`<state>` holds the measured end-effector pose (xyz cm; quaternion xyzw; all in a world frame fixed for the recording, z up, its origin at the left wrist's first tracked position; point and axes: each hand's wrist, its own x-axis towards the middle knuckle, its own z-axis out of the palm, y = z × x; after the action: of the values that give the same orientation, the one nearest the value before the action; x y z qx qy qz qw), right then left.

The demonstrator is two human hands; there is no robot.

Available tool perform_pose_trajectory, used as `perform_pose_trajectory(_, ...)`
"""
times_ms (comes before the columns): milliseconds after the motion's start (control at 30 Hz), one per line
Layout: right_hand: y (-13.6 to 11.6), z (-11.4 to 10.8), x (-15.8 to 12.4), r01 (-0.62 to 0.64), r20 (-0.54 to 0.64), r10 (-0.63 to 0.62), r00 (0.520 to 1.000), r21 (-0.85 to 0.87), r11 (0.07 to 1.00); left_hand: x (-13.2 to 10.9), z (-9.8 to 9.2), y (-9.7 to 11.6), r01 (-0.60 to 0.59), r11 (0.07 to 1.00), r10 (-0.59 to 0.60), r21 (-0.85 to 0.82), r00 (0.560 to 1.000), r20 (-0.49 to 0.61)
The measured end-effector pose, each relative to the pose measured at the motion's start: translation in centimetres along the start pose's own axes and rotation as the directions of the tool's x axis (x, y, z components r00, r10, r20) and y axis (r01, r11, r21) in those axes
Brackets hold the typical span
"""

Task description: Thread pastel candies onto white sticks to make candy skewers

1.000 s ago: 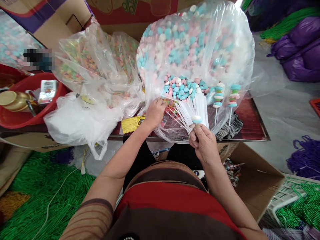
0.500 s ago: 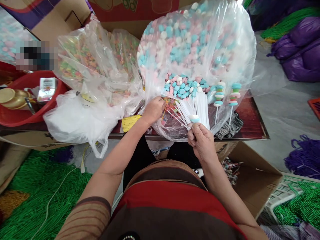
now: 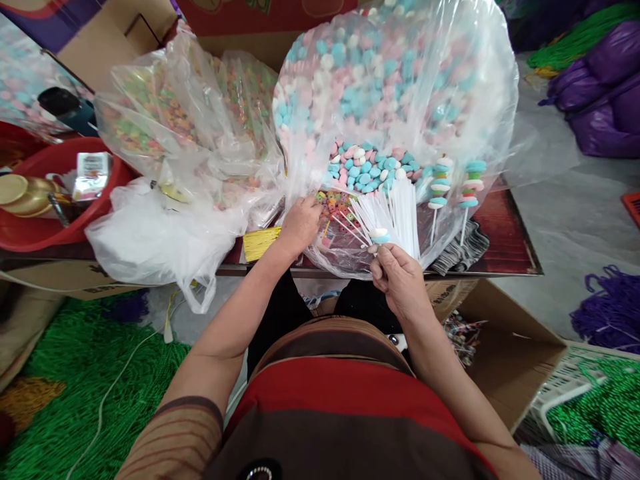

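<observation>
Pinching a small stack of white and light-blue rounded discs (image 3: 380,235) in my right hand (image 3: 400,277), near the centre of the frame.
My right thumb and fingers press together at the stack's underside, in front of a fanned bundle of thin white sticks (image 3: 407,217). Left of it, my left hand (image 3: 303,227) curls at the edge of a heap of tiny multicoloured ring-shaped beads (image 3: 336,204); I cannot tell whether its fingers hold one. Beside that wrist, a flat yellow bundle of strips (image 3: 261,245) lies on the glossy dark-red desk (image 3: 507,233). A big clear plastic bag of pink, white and blue discs (image 3: 385,87) fills the upper middle, and right of centre two white sticks threaded with coloured pieces (image 3: 440,187) lie side by side.
</observation>
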<state>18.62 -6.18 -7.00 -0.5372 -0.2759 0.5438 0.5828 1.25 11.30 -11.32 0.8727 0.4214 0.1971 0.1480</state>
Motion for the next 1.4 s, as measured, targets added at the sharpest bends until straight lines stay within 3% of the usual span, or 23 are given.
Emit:
perform_pose_trajectory(233, -0.2, -0.1, 0.0, 0.017, 0.000, -0.017, 1.000, -0.011, 1.000, 0.4, -0.9, 0.8, 0.028, 0.999, -0.028, 0.017, 0.999, 0.028)
perform_pose_trajectory(300, -0.3, -0.3, -0.1, 0.022, 0.000, -0.022, 1.000, -0.005, 1.000, 0.5, -1.7, 1.2, 0.082, 0.994, -0.083, -0.067, 0.997, -0.008)
perform_pose_trajectory(367, -0.3, -0.3, -0.2, 0.007, 0.026, -0.007, 1.000, -0.018, 1.000, 0.2, -2.5, 1.5, 0.148, 0.945, -0.163, -0.293, 0.986, -0.026)
perform_pose_trajectory(400, -0.2, -0.2, -0.2, -0.008, 0.051, 0.010, 0.999, -0.036, 0.999, 0.0, -2.9, 1.8, 0.186, 0.876, -0.211, -0.445, 0.977, -0.006)
perform_pose_trajectory(467, 0.0, 0.1, -0.3, -0.035, 0.112, 0.046, 0.993, -0.099, 0.994, -0.4, -3.3, 2.2, 0.261, 0.646, -0.287, -0.717, 0.954, 0.088)
perform_pose_trajectory(567, 0.6, 0.5, 0.0, -0.013, 0.167, 0.051, 0.985, -0.221, 0.975, -0.9, -3.3, 2.7, 0.324, 0.307, -0.315, -0.895, 0.922, 0.226)
perform_pose_trajectory(633, 1.0, 0.7, 0.2, 0.022, 0.175, 0.030, 0.984, -0.291, 0.957, -1.0, -3.0, 2.9, 0.333, 0.195, -0.303, -0.922, 0.915, 0.266)
perform_pose_trajectory(700, 1.3, 0.7, 0.5, 0.044, 0.177, 0.018, 0.984, -0.339, 0.940, -1.1, -2.8, 2.9, 0.338, 0.156, -0.280, -0.928, 0.916, 0.287)
perform_pose_trajectory(867, 1.4, 0.2, 0.7, 0.062, 0.177, 0.010, 0.984, -0.400, 0.914, -1.2, -2.3, 2.9, 0.353, 0.172, -0.264, -0.920, 0.916, 0.302)
perform_pose_trajectory(1133, 1.3, 0.3, 0.6, 0.008, 0.134, 0.047, 0.990, -0.381, 0.925, -1.5, -2.2, 3.1, 0.300, 0.257, -0.258, -0.919, 0.937, 0.234)
perform_pose_trajectory(1267, 0.9, 0.5, 0.4, 0.011, 0.131, 0.043, 0.991, -0.384, 0.923, -1.8, -2.5, 3.5, 0.257, 0.463, -0.273, -0.848, 0.952, 0.139)
perform_pose_trajectory(1400, 1.0, 0.4, 0.3, 0.016, 0.136, 0.042, 0.990, -0.400, 0.916, -2.1, -2.9, 4.6, 0.110, 0.763, -0.212, -0.637, 0.973, -0.086)
